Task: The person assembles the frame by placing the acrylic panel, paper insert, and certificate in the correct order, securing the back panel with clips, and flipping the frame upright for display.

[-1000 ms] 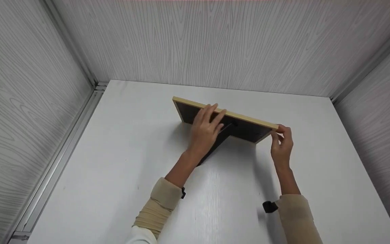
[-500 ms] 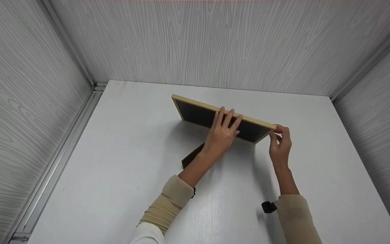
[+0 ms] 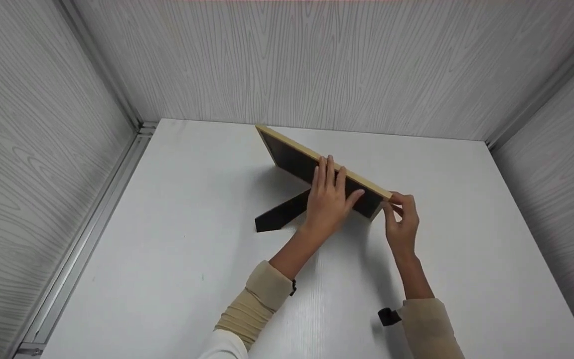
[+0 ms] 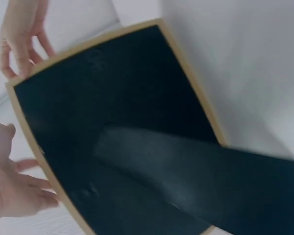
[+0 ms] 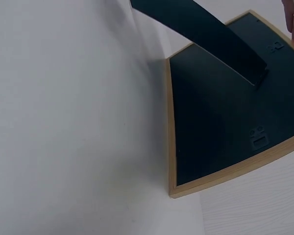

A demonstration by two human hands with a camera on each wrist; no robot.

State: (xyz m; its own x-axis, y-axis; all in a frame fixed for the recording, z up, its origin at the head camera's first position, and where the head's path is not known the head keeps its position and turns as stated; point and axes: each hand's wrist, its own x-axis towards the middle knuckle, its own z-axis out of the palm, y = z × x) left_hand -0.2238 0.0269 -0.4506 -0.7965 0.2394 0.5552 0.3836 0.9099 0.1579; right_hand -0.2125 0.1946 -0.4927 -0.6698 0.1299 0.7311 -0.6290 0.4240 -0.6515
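A picture frame point(image 3: 292, 160) with a light wood border and dark back stands tilted on the table, its back toward me. Its black easel leg point(image 3: 279, 214) swings out from the back and reaches toward the left. My left hand point(image 3: 328, 204) lies over the middle of the top edge with fingers extended; the left wrist view shows those fingers point(image 4: 36, 188) along the border. At the right top corner my right hand point(image 3: 401, 222) pinches the frame between thumb and fingers. The right wrist view shows the leg's hinge point(image 5: 258, 78) on the dark backing. The frame's front is hidden.
A white table point(image 3: 167, 279) spreads under the frame. Grey wood-grain panels close it in at the back point(image 3: 307, 65), left point(image 3: 23, 149) and right point(image 3: 561, 164). A metal rail point(image 3: 92, 224) runs along the left edge.
The frame has turned, its left end moving back and its right end coming nearer. The leg has swung left. My left hand has slid right along the top edge; my right hand keeps its pinch.
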